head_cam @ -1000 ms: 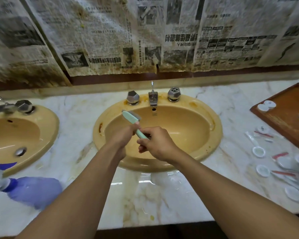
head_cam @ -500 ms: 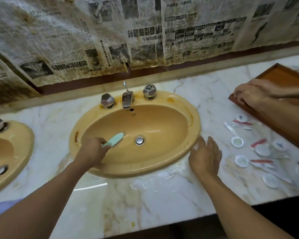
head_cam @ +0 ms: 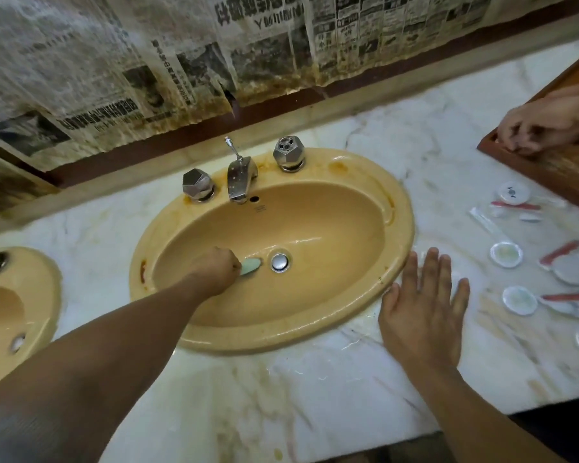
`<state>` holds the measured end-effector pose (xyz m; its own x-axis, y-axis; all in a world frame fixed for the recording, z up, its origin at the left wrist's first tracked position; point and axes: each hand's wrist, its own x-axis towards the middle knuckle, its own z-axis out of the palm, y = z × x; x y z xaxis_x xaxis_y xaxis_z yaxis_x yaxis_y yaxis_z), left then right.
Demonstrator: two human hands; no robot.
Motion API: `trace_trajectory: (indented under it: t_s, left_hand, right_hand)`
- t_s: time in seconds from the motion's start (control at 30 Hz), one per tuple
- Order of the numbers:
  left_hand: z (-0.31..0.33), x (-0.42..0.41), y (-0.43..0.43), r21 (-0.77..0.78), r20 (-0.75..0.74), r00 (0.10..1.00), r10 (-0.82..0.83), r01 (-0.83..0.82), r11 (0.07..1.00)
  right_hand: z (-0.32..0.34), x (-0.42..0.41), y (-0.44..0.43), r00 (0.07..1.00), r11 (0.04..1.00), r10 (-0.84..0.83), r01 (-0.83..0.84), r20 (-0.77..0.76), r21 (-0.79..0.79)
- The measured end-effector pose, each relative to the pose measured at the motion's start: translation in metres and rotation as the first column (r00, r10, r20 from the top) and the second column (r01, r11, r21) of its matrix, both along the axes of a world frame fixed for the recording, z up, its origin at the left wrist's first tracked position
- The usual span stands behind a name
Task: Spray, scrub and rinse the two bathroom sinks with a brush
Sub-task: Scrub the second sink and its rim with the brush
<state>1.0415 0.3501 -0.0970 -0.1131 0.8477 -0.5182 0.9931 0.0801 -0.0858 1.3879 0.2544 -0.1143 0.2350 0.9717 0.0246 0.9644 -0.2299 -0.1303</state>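
A yellow oval sink (head_cam: 395,208) is set in the marble counter, with a chrome faucet (head_cam: 239,177), two faceted knobs and a chrome drain plug (head_cam: 279,262). My left hand (head_cam: 214,269) is inside the bowl and grips a pale green brush (head_cam: 250,266); its head lies on the basin floor just left of the drain. My right hand (head_cam: 422,309) rests flat on the counter with fingers spread, touching the sink's right rim. A second yellow sink (head_cam: 30,295) shows partly at the left edge.
Another person's hand (head_cam: 542,128) rests on a wooden tray (head_cam: 549,168) at the far right. Several small white lids and red-and-white sachets (head_cam: 555,262) lie scattered on the marble right of my hand. Stained newspaper (head_cam: 147,61) covers the wall behind.
The brush passed from both hands to my left hand alone and went down to the basin floor by the drain. My right hand moved out onto the counter. The view shifted right.
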Motion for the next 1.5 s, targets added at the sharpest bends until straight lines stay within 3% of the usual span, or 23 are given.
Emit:
trace_trajectory:
  t_s: [0.07, 0.2, 0.37, 0.5, 0.7, 0.87, 1.03, 1.13, 1.3, 1.5]
  left_hand:
    - [-0.008, 0.001, 0.007, -0.004, 0.049, 0.999, 0.003, -0.003, 1.0]
    - [-0.011, -0.002, -0.006, -0.153, 0.147, 0.989, -0.013, 0.035, 0.988]
    - [-0.017, -0.016, 0.0, -0.009, 0.09, 0.996, 0.009, -0.008, 1.0]
    - [-0.022, -0.013, -0.007, -0.186, 0.209, 0.977, -0.042, 0.082, 0.979]
    - [-0.028, -0.017, 0.02, 0.076, 0.122, 0.992, -0.028, 0.019, 0.997]
    - [-0.032, -0.015, 0.008, -0.093, 0.145, 0.98, -0.133, 0.147, 0.985]
    - [-0.018, -0.036, 0.011, -0.123, -0.061, 0.97, -0.237, 0.228, 0.966]
    - [-0.019, -0.027, 0.012, -0.075, -0.028, 0.958, -0.285, 0.283, 0.956]
    - [-0.024, -0.02, 0.013, 0.103, 0.07, 0.972, -0.223, 0.216, 0.971]
    - [-0.031, -0.024, 0.019, 0.184, 0.16, 0.95, -0.267, 0.237, 0.954]
  right_hand:
    - [0.0, 0.0, 0.0, 1.0, 1.0, -0.003, 0.003, 0.009, 0.002]
    - [-0.002, 0.001, 0.0, 1.0, 1.0, -0.007, 0.007, 0.005, 0.02]
    - [-0.001, 0.0, 0.0, 1.0, 0.997, -0.009, 0.011, -0.018, 0.078]
    - [0.0, -0.001, 0.001, 1.0, 0.994, -0.005, 0.006, -0.013, 0.109]
    - [0.0, -0.001, 0.002, 1.0, 0.994, -0.014, 0.016, -0.021, 0.108]
    - [-0.001, -0.001, 0.002, 1.0, 0.993, -0.011, 0.014, -0.025, 0.121]
    - [0.0, -0.001, 0.002, 1.0, 0.994, -0.018, 0.02, -0.016, 0.111]
    - [0.0, -0.001, 0.003, 1.0, 0.994, -0.016, 0.017, -0.012, 0.106]
    - [0.0, -0.001, 0.003, 1.0, 0.994, -0.014, 0.014, 0.001, 0.106]
    - [0.0, -0.002, 0.004, 1.0, 0.992, -0.021, 0.023, -0.013, 0.122]
